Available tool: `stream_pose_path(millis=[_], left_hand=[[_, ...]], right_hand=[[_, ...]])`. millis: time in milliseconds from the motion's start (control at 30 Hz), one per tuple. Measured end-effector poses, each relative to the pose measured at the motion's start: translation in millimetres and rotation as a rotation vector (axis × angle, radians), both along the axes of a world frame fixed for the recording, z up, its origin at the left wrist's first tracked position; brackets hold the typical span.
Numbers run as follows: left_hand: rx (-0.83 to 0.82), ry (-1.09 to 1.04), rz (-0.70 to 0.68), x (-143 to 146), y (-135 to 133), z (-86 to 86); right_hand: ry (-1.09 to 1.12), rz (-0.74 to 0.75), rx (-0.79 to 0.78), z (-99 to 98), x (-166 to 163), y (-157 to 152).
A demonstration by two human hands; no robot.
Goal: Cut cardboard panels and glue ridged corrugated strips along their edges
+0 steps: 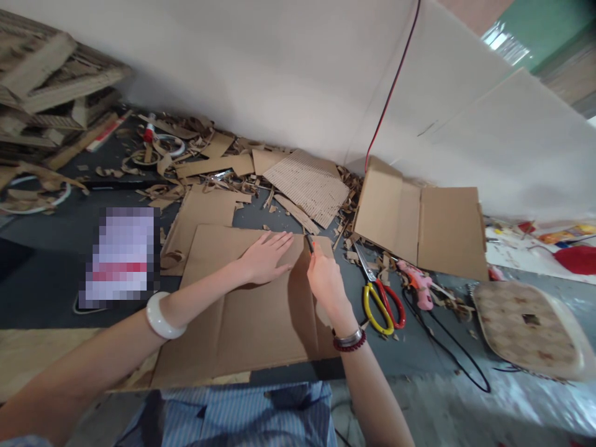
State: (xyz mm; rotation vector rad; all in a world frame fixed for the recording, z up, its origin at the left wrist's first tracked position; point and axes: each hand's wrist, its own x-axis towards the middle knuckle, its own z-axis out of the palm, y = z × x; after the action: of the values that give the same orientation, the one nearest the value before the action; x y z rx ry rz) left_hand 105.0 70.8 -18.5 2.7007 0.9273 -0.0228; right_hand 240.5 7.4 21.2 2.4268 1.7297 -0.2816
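Note:
A large flat cardboard sheet [246,323] lies on the dark table [56,273] in front of me. My left hand [266,256] rests flat on the sheet, fingers stretched out and pressing it down. My right hand [326,279] is closed around a small dark-tipped cutting tool [309,242], whose tip touches the cardboard near the sheet's far right edge, just right of my left fingertips. A white bangle sits on my left wrist, and dark bead bracelets on my right.
Yellow and red scissors [379,298] and a pink glue gun [416,282] with a black cable lie to the right. A folded cardboard box [419,223], corrugated scraps [307,183], cardboard stacks [51,87] and a patterned stool seat [526,329] surround the work area.

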Motion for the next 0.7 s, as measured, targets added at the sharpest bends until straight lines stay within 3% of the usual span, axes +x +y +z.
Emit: stream_pose_path(millis=[267,700], left_hand=[[0.004,-0.008,0.0,0,-1,0.8],[0.007,0.007,0.002,-1,-1,0.3]], right_hand=[[-0.022,0.076,-0.036,10.8,5,2],[-0.074,0.081,-0.094,8.2,2,-14]])
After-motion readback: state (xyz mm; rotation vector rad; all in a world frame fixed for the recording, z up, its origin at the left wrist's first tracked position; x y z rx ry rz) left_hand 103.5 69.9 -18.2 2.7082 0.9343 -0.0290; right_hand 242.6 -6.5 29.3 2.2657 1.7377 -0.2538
